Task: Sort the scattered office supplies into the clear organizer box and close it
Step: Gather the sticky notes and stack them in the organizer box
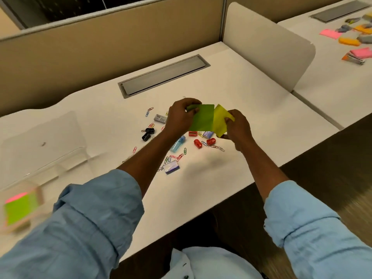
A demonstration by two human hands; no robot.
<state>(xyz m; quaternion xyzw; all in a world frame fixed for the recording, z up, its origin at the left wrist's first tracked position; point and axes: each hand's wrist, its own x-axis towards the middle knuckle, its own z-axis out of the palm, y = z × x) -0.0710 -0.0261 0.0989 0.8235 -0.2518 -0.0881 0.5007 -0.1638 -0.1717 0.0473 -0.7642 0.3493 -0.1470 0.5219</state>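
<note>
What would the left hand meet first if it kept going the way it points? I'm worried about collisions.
Probably the yellow sticky pad in the right hand; the left hand, holding the green pad, points toward it, though depth is unclear.

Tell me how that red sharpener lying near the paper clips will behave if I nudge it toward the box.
The red sharpener looks small and plastic, so it is probably light and should slide easily on the smooth white desk. Its rounded body suggests it may roll or spin rather than travel straight. Paper clips lie close beside it, so a push would likely drag some along.
</note>
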